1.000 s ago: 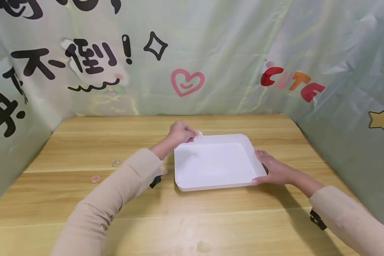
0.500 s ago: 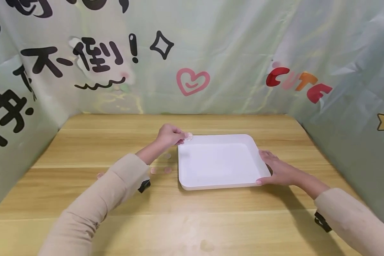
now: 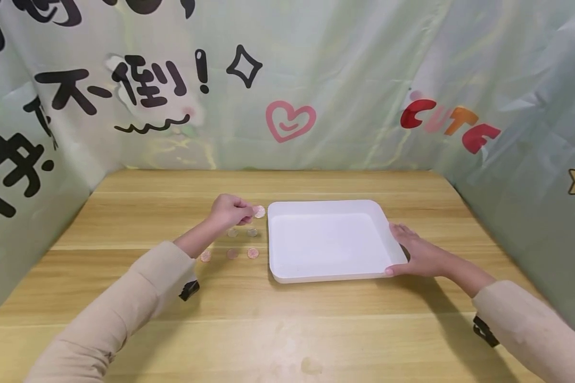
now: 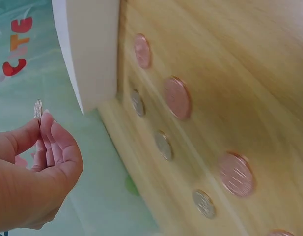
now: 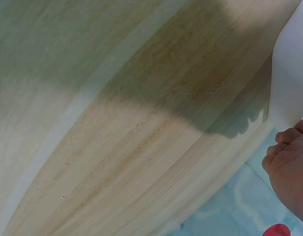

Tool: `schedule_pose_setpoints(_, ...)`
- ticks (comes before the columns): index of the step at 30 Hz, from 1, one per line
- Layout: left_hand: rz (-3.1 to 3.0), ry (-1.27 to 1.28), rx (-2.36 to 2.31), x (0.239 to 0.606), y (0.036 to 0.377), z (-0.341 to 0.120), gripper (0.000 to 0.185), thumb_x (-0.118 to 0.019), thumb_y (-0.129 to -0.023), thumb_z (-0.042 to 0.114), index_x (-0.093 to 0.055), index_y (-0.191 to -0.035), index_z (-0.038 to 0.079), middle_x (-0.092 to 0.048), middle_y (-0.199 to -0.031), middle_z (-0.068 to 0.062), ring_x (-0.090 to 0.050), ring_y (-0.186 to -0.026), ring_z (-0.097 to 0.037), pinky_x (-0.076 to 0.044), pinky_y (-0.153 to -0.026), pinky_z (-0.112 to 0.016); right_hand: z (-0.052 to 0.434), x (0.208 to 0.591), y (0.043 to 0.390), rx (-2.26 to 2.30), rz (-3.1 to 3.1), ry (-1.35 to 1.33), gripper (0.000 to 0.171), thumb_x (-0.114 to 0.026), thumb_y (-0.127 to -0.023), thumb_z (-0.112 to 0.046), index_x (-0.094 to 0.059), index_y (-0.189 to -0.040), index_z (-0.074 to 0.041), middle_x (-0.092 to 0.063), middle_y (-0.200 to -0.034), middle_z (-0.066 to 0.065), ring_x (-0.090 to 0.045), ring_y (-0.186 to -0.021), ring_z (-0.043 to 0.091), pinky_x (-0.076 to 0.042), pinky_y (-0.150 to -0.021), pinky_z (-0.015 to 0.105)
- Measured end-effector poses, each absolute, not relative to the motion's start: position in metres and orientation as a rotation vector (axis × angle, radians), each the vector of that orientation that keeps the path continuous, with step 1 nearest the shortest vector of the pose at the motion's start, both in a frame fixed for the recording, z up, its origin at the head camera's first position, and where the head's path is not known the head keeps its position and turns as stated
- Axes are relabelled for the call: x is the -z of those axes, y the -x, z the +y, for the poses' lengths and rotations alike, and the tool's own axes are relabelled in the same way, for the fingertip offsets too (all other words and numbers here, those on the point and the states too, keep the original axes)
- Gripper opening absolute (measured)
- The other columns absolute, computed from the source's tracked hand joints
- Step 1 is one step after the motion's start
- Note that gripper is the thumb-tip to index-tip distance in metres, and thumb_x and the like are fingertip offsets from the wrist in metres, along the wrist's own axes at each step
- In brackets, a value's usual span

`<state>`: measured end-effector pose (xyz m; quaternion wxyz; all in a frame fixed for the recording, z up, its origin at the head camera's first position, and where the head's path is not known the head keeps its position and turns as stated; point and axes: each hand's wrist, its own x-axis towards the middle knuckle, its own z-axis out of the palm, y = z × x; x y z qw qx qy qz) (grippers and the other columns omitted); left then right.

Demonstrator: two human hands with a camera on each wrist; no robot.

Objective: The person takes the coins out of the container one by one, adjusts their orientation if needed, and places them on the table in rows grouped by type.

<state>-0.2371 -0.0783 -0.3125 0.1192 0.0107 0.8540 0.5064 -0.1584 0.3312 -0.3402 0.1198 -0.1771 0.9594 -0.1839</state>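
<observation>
My left hand (image 3: 231,210) pinches a silvery coin (image 3: 259,211) between thumb and fingers, just left of the white tray (image 3: 279,279). The left wrist view shows this coin (image 4: 38,109) edge-on at the fingertips. Below the hand, several coins lie flat on the table in two rough rows. Silver ones such as this coin (image 3: 252,232) are farther back, and copper ones such as this coin (image 3: 253,253) nearer. My right hand (image 3: 419,256) grips the tray's right side, thumb at the front corner and fingers farther back along the wall.
The wooden table (image 3: 316,330) carries the tray and the coins. A pale printed curtain (image 3: 345,80) stands behind the table and along both sides.
My left hand has moved left, from over the tray's back left corner to beside the tray, still pinching the coin. The right hand keeps its place on the tray. The head view has shifted slightly.
</observation>
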Motion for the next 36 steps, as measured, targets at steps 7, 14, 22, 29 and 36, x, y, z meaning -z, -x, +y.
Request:
schedule_pose_setpoints(7,2.518,-0.020,-1.465,0.322,0.231,-0.100,0.019,-0.062,-0.088,0.011,-0.065,-0.090,-0.008,-0.067,-0.077,-0.008,-0.059,-0.064,-0.008,-0.056,-0.073,-0.030,0.333,0.340,0.157,0.549,2.807,0.519,0.112,-0.076,-0.071,-0.042,-0.010,-0.142,0.014,-0.012,-0.146,0.038,-0.011,-0.134,0.055,-0.018,-0.102,0.067)
schedule_pose_setpoints(14,2.549,-0.023,-1.405,0.331,0.224,-0.125,0.024,-0.060,-0.089,0.012,-0.065,-0.098,-0.010,-0.069,-0.086,-0.013,-0.062,-0.069,-0.008,-0.056,-0.076,-0.030,0.336,0.340,0.160,0.538,2.814,0.519,0.112,-0.076,-0.071,-0.042,-0.010,-0.142,0.014,-0.013,-0.146,0.038,-0.010,-0.133,0.055,-0.017,-0.102,0.067)
schedule_pose_setpoints(22,2.593,0.001,-1.357,0.332,0.215,-0.157,0.028,-0.058,-0.090,0.016,-0.063,-0.101,-0.009,-0.068,-0.083,-0.009,-0.061,-0.070,-0.007,-0.055,-0.073,-0.027,0.335,0.338,0.161,0.522,2.818,0.518,0.112,-0.076,-0.071,-0.043,-0.011,-0.142,0.014,-0.013,-0.146,0.038,-0.011,-0.133,0.055,-0.018,-0.102,0.067)
schedule_pose_setpoints(29,2.568,0.058,-1.402,0.335,0.207,-0.191,0.033,-0.059,-0.091,0.020,-0.060,-0.104,-0.011,-0.065,-0.074,0.004,-0.061,-0.069,-0.004,-0.055,-0.070,-0.022,0.333,0.338,0.161,0.516,2.816,0.525,0.112,-0.077,-0.070,-0.042,-0.011,-0.142,0.014,-0.014,-0.146,0.037,-0.011,-0.133,0.055,-0.018,-0.103,0.066)
schedule_pose_setpoints(36,2.632,0.165,-1.373,0.345,0.205,-0.222,0.034,-0.059,-0.090,0.021,-0.060,-0.102,-0.011,-0.063,-0.069,0.008,-0.060,-0.065,-0.002,-0.052,-0.062,-0.018,0.332,0.340,0.159,0.536,2.808,0.515,0.112,-0.076,-0.071,-0.043,-0.011,-0.142,0.014,-0.013,-0.146,0.037,-0.010,-0.134,0.055,-0.017,-0.102,0.067)
